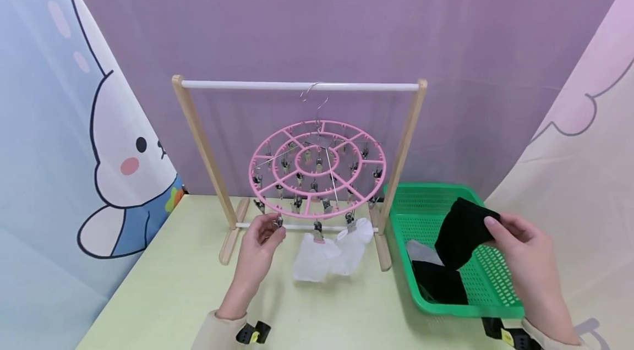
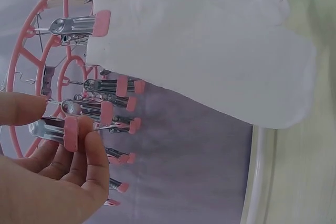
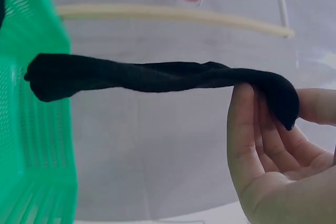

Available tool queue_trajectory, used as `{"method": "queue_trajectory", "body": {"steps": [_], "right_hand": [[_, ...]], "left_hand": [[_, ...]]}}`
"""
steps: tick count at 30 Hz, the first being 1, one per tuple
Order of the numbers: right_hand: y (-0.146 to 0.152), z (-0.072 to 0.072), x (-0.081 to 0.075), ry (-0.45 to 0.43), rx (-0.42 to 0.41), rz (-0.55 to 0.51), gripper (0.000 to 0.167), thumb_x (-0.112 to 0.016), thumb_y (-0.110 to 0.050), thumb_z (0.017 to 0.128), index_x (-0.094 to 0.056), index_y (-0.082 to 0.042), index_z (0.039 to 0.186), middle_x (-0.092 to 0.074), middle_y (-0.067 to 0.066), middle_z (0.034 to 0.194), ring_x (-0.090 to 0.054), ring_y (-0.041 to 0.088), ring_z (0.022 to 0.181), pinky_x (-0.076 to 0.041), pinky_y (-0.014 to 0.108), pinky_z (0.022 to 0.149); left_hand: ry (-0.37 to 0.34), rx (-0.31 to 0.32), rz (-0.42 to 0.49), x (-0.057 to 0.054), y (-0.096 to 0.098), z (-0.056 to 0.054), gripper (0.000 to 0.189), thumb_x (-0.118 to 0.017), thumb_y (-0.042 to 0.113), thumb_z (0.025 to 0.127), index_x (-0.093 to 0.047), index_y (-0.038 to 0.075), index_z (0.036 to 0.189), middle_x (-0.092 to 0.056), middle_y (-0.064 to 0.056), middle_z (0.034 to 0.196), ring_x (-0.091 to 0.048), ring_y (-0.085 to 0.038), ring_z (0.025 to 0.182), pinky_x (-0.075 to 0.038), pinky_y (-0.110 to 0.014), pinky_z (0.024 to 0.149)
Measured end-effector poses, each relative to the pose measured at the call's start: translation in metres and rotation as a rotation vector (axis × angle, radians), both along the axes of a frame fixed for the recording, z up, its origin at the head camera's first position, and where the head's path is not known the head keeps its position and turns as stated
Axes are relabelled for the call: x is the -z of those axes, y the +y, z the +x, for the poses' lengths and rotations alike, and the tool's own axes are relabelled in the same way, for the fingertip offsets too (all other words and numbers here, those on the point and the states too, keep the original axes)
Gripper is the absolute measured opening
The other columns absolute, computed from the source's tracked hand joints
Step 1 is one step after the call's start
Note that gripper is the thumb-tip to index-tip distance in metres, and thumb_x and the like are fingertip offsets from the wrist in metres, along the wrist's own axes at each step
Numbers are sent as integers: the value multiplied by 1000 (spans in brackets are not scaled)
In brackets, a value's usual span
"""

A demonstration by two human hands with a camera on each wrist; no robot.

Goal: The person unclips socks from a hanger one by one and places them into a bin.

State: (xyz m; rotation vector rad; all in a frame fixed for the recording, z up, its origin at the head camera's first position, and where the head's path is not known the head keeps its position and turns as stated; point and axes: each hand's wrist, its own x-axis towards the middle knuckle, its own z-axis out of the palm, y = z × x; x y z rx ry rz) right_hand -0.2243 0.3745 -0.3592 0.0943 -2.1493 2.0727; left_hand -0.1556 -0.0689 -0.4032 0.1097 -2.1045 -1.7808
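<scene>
Purple cloth backdrop (image 1: 297, 20) behind a pink round hanger (image 1: 309, 214), with one hand at a clip and one holding a black sock

Purple cloth fills the background, and a pale yellow-green table (image 1: 173, 295) spreads below the pink round hanger. Cartoon-printed fabric (image 1: 124, 174) shows on the far left of the hanger; another printed cloth (image 1: 589, 174), pink and cream, is on its far right.

The hanger has three rings joined by spokes, with many small metal clips dangling from it. It hangs by a metal hook (image 1: 317, 113) from the white bar (image 1: 247, 85) of a wooden stand (image 1: 204, 152), whose posts rise to the left and right of the hanger.

At the hanger's near left edge, the person's left hand (image 1: 260, 241) pinches a metal clip (image 2: 53, 130) with pink tips between thumb and fingers. Two white socks (image 1: 316, 261) hang from clips along the hanger's near edge, just right of that hand and side by side, touching.

To the right of the hanger and well apart from it, the right hand (image 1: 529, 255) pinches a black sock (image 1: 463, 231) near one end, thumb against fingers. The sock droops over a green basket (image 1: 470, 311), which sits on the table to the hanger's right, close to the stand. Inside the basket lie a black cloth piece (image 1: 440, 285) and a grey one (image 1: 421, 252). Each wrist wears a dark strap (image 1: 253, 333) beside a light sleeve (image 1: 218, 331).
</scene>
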Motion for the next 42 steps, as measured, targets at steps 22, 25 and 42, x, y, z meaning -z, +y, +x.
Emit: {"method": "queue_trajectory", "body": {"steps": [22,25,42], "right_hand": [[-15,-5,77,-76,-188,764,29,-66,-11,97,-67,6,120,-70,20,114,-66,33,100,-54,37,73],[-18,-4,81,-84,-262,782,22,-68,-7,95,-70,2,114,-71,15,110,-66,29,97,-54,37,73],[-53,6,59,-55,-403,856,25,-65,-11,98,-69,0,120,-71,5,108,-66,22,95,-56,39,77]], "left_hand": [[5,31,-16,0,-7,-2,32,-62,3,99,-56,-4,130,-63,-18,107,-63,-23,93,-55,-30,85],[6,33,-13,0,-6,-1,32,-62,2,99,-56,-4,130,-63,-19,107,-63,-21,93,-55,-28,85],[15,40,-23,1,-5,0,32,-63,2,99,-56,-4,129,-64,-18,108,-64,-20,93,-54,-25,85]]}}
